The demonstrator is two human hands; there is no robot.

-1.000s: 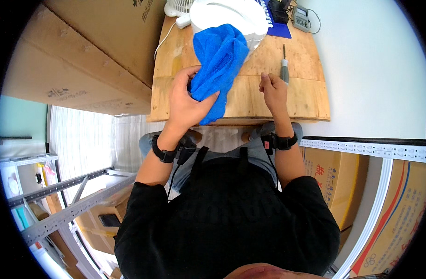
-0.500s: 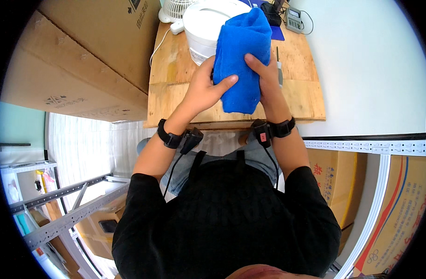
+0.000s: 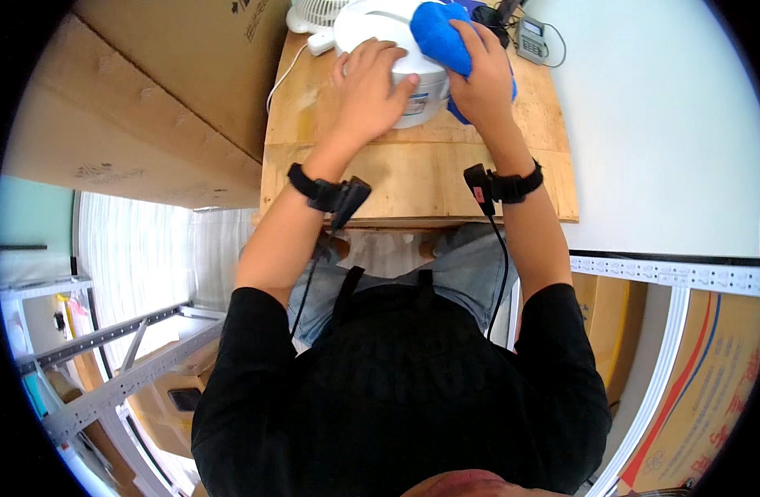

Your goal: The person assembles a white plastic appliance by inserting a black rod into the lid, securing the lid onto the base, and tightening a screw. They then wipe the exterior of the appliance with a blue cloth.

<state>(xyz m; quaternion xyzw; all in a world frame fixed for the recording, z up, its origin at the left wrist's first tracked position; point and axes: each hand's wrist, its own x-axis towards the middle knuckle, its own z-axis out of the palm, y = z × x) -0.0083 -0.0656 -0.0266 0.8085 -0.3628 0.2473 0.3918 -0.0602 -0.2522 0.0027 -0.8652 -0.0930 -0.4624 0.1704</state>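
Note:
A folded blue cloth (image 3: 440,37) is in my right hand (image 3: 484,83), whose fingers are closed round it. The cloth lies against the right side of a white round lidded container (image 3: 434,91), and a loose end hangs below my palm. My left hand (image 3: 372,87) rests on the near left part of the container's lid, fingers spread and thumb apart at the rim. A printed label shows on the container's front wall, between my hands.
The container stands on a wooden table (image 3: 338,182). Behind it are a white fan (image 3: 318,12) with a cord and a grey keypad device (image 3: 531,40). A large cardboard box (image 3: 164,108) borders the left side; a white surface (image 3: 645,124) lies to the right.
My left hand has let go of the cloth and moved onto the container's lid. My right hand has carried the cloth forward to the container's right side. The container has shifted slightly right.

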